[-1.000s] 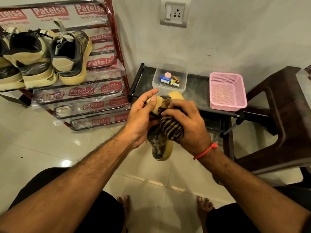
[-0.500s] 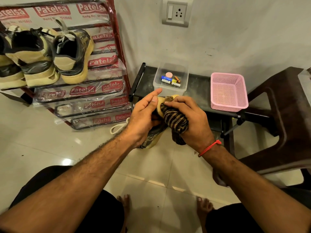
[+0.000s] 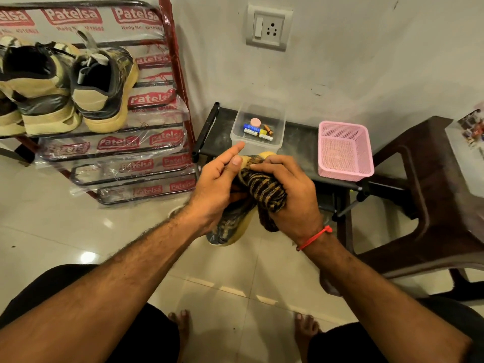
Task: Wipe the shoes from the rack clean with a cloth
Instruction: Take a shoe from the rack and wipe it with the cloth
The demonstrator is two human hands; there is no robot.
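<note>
A person wiped a shoe (image 3: 230,226) with a striped cloth (image 3: 264,189) at frame centre.

The left hand (image 3: 214,195) gripped the shoe while the right hand (image 3: 293,203) clutched the bunched cloth against it. More shoes (image 3: 102,87) sat on the rack (image 3: 167,74) at ten o'clock; a pink basket (image 3: 345,150) stood on the dark worktop (image 3: 301,142) at two o'clock.

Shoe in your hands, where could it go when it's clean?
The red metal rack has bare lower shelves under the row of tan and black shoes; that top shelf looks crowded. The low black bench shows a bare strip between the clear plastic box and the pink mesh basket. Glossy floor tiles lie bare before the rack.
</note>
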